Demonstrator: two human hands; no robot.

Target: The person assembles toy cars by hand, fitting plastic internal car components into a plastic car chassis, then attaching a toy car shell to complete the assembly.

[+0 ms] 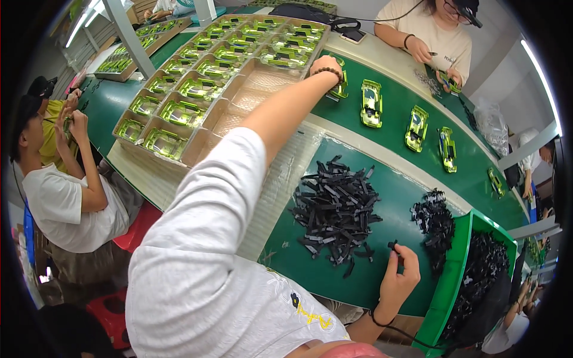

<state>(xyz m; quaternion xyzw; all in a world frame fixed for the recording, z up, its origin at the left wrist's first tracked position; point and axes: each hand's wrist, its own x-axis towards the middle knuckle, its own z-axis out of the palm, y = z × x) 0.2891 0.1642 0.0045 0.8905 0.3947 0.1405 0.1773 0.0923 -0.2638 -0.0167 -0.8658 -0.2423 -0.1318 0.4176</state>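
Observation:
My left arm stretches across to the far side, where my left hand (326, 64) is closed over the end of a translucent green toy car body (340, 89) on the green work surface. Its fingertips are partly hidden. Close to me, my right hand (401, 275) pinches a small black plastic piece (392, 244) between thumb and forefinger. Left of that hand lies a large heap of black strip-like parts (337, 215). A smaller pile of black parts (434, 227) sits beyond it to the right. More green toy car bodies (371, 104) stand in a spaced row on the far strip.
A cardboard divided tray (197, 140) of green car bodies stands at the left, several compartments bare. A green bin (462, 262) of black parts is at the right. Across the strip, a person (427, 36) handles parts; another person (77, 191) sits left. A phone (353, 36) lies far back.

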